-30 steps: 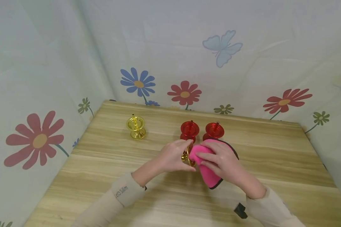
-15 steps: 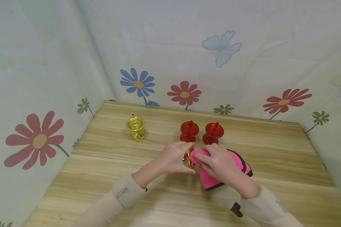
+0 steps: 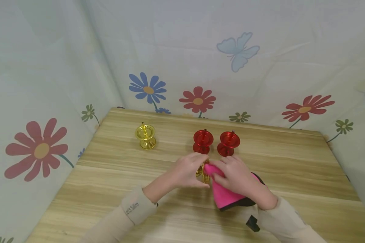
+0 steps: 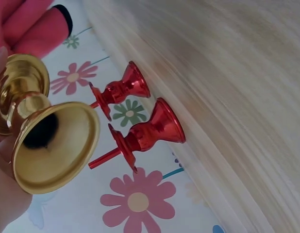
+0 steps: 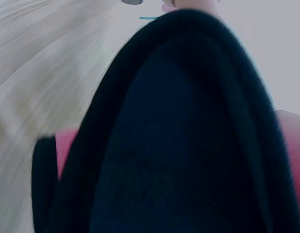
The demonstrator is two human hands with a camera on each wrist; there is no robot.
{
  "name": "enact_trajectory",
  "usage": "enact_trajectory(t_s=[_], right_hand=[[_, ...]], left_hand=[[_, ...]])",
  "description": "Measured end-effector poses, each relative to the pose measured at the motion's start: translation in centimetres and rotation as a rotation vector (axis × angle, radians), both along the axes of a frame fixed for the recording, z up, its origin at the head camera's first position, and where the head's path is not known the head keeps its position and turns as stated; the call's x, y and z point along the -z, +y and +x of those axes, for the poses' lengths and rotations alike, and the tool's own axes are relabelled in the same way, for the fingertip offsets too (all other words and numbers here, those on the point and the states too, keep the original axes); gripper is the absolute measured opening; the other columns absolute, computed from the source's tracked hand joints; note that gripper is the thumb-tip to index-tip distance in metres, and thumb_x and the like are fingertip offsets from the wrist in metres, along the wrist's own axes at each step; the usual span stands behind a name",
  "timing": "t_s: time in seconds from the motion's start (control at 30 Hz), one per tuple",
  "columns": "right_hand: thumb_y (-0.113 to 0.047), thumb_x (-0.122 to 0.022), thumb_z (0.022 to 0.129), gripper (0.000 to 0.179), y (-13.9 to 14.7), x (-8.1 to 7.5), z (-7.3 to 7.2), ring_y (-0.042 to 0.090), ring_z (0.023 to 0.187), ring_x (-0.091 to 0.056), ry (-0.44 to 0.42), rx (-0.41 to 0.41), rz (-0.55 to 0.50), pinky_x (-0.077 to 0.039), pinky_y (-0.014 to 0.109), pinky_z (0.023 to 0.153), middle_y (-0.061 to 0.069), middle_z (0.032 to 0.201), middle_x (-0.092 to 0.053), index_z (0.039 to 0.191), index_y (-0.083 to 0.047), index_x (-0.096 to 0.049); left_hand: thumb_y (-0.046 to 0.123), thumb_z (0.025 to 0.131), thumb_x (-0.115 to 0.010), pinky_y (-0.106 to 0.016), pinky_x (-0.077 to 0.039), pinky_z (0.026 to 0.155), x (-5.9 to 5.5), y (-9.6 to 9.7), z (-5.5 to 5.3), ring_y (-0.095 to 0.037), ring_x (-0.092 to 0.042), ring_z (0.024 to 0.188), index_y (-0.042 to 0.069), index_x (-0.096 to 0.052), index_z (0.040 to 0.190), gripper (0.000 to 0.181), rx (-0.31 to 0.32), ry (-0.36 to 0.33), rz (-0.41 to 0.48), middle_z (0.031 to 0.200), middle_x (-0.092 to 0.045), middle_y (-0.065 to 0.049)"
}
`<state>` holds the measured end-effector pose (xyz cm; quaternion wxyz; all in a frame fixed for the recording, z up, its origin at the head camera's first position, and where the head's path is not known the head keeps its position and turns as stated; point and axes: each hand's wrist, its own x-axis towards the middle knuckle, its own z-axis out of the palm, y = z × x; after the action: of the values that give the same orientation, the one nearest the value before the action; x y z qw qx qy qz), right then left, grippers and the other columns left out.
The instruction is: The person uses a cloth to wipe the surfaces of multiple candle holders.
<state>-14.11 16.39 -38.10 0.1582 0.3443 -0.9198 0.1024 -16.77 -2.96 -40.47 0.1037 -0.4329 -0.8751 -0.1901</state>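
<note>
A gold candle holder lies tipped on its side in the grip of my left hand, its hollow base facing the left wrist camera. My right hand pinches a pink cloth with black edging and presses a bunched part of it against the holder's dish. In the right wrist view, the dark folded cloth hides most of the hand. Just beyond the hands, two red candle holders stand upright side by side.
Another gold candle holder stands upright at the back left of the wooden table. A pale curtain printed with flowers and a butterfly hangs behind the table and along its sides.
My right hand and the cloth have shifted slightly down at the holder's dish, and the cloth's loose part hangs lower. My left hand keeps its hold on the gold candle holder.
</note>
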Motion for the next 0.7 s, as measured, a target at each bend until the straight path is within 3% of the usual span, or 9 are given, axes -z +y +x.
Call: enact_trajectory(t_s=[0.23,0.37,0.53,0.7], right_hand=[[-0.022,-0.067,0.075,0.029,-0.3,-0.8,-0.3,0.005,0.059,-0.047,-0.167,0.08,-0.065,-0.038,0.022,0.057,-0.001,0.077,-0.065,0.101,-0.008,-0.064],[-0.022,-0.065,0.077,0.033,-0.4,-1.4,-0.2,0.005,0.055,-0.044,-0.298,0.148,-0.127,-0.035,0.017,0.047,0.001,0.075,-0.064,0.106,-0.007,-0.063],[-0.023,-0.063,0.079,0.034,-0.2,-1.7,-0.1,0.003,0.047,-0.04,-0.435,0.171,-0.174,-0.036,0.018,0.042,-0.002,0.066,-0.058,0.108,-0.006,-0.061],[-0.019,-0.063,0.079,0.03,0.1,-1.6,-0.1,0.002,0.047,-0.04,-0.455,0.119,-0.19,-0.036,0.018,0.041,-0.004,0.066,-0.055,0.106,-0.006,-0.061]], left_hand=[[0.047,0.059,-0.074,-0.022,-0.043,0.092,1.0,0.1,-0.4,-0.013,-0.053,0.104,0.004,-0.053,0.114,0.073,0.021,0.303,0.119,0.111,-0.06,-0.003],[0.048,0.059,-0.074,-0.025,-0.04,0.096,1.1,0.1,-0.4,-0.015,-0.054,0.104,0.002,-0.055,0.111,0.072,0.005,0.432,0.137,0.11,-0.061,-0.005],[0.05,0.058,-0.073,-0.026,-0.041,0.096,1.3,0.0,-0.4,-0.015,-0.056,0.103,0.003,-0.056,0.11,0.072,0.005,0.504,0.142,0.109,-0.062,-0.005],[0.055,0.063,-0.069,-0.026,-0.037,0.1,1.5,0.0,-0.4,-0.015,-0.054,0.108,0.003,-0.055,0.113,0.073,0.027,0.467,0.142,0.113,-0.06,-0.005]])
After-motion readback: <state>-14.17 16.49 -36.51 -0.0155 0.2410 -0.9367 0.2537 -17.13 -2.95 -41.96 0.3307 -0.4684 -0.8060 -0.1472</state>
